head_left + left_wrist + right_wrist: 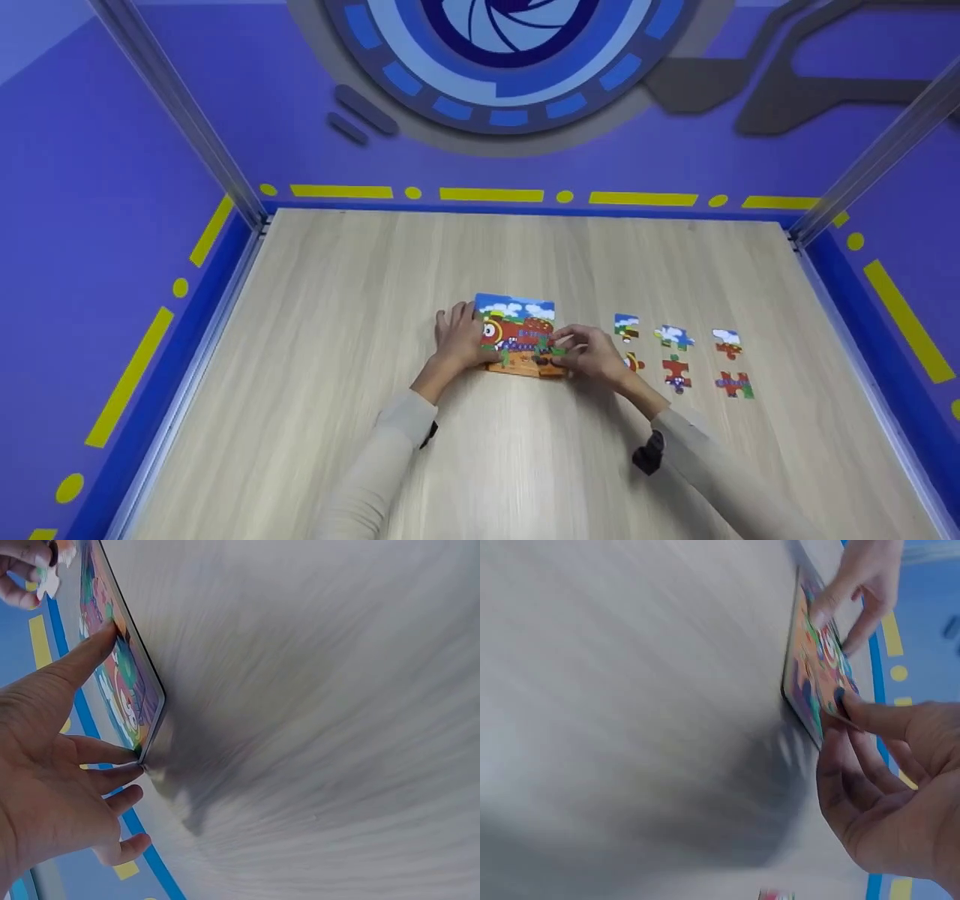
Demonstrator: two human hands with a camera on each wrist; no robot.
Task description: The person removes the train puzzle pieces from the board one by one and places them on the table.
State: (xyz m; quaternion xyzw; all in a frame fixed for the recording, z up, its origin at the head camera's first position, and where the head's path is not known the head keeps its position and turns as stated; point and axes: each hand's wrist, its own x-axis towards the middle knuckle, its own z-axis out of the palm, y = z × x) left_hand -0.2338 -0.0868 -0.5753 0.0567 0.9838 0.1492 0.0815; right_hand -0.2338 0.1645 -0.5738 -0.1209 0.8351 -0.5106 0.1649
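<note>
Both hands at the puzzle board, mid-counter.

I saw the left hand resting flat, fingers straight, on the puzzle board; the right hand pinched a puzzle piece at the board's right edge, loose pieces lying nearby.

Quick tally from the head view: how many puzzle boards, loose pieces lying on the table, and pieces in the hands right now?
Puzzle board: 1
Loose pieces on the table, right of the board: 6
Piece pinched in the right hand at the board's lower right corner: 1
Left hand, resting flat on the board's left edge: 0 pieces
Total: 8 things
</note>
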